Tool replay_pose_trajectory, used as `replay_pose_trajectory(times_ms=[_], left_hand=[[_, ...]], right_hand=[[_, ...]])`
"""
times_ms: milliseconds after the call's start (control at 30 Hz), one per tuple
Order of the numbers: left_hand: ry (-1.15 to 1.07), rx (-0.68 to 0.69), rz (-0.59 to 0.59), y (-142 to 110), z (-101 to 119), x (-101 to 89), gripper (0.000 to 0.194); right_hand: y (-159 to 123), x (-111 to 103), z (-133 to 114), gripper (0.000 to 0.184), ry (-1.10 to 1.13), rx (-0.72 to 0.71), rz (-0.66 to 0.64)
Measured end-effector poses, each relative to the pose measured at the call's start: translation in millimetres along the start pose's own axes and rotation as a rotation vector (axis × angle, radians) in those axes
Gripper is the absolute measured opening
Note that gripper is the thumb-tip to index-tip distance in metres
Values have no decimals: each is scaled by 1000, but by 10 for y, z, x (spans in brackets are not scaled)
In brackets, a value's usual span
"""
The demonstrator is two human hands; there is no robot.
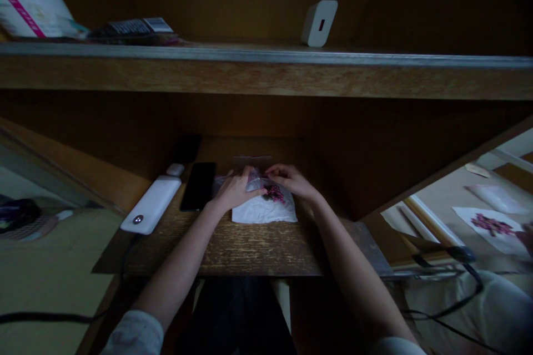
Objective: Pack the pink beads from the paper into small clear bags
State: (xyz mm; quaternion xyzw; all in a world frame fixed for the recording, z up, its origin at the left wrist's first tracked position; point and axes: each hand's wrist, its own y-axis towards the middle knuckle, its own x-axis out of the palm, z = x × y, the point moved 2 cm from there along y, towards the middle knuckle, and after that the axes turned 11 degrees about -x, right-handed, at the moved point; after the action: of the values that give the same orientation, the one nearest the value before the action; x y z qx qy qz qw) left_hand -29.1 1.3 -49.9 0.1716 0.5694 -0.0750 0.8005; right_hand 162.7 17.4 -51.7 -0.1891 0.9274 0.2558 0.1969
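My left hand (236, 190) rests on a white sheet of paper (262, 211) in the middle of a dark wooden desk (254, 249), its fingers curled on a small clear plastic bag (254, 180). My right hand (291, 179) is closed in a pinch just right of that bag, above a small heap of pink and purple pieces (275, 194) lying on the paper. What the right fingers pinch is too small to make out.
A black phone (199, 186), a white power bank (151, 204) and a small white object (175, 169) lie left of my hands. Above, a wooden shelf (266, 69) carries a white box (319, 23) and books (29, 3). At right, another paper with pink pieces (492, 226).
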Motion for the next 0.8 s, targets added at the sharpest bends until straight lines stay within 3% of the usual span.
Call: replay_pose_trajectory(times_ms=[200,467,800], left_hand=[[23,-15,10,-19,7,-24,69],[-17,-49,-2,-23,12,-37,65],[13,-41,-1,-14,3,-21,65]], right_hand=[[-82,-168,193,17,-364,89,-216],[-132,-235,334,16,-322,136,-305],[-104,-176,251,14,-353,159,-366]])
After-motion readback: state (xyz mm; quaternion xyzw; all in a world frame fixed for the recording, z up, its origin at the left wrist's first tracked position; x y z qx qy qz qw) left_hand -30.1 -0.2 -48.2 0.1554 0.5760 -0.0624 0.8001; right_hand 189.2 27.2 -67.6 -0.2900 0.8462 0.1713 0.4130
